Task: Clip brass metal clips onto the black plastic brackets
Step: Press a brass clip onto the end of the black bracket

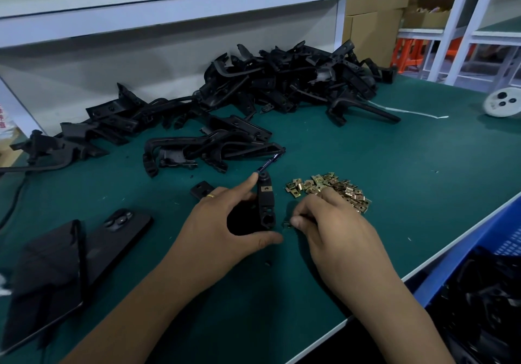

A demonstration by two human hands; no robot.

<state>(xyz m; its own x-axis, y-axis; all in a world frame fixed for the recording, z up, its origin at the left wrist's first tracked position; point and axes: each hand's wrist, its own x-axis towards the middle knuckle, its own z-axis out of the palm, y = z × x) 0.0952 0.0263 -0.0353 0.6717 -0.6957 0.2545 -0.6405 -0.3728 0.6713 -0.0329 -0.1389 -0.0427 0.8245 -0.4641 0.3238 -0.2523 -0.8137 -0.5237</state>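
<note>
Reaching in from the near edge, two bare forearms meet over a green table (352,183). The left hand (217,231) has its grip curled around a black plastic bracket (266,203), held upright, thumb under its lower end and forefinger on its top; a gold ring sits on one finger. Just right of it, the right hand (332,222) pinches a single brass clip (287,224) between thumb and fingertip, close beside the bracket's lower end. Behind the right hand lies a loose heap of brass clips (332,187). At near left rest a dark phone (124,228) and a black pouch (45,279). A blue crate (479,248) stands off the right edge. Farther back, a pen (267,163) lies beside a long sprawling pile of black brackets (282,87), under a white shelf (169,11).
</note>
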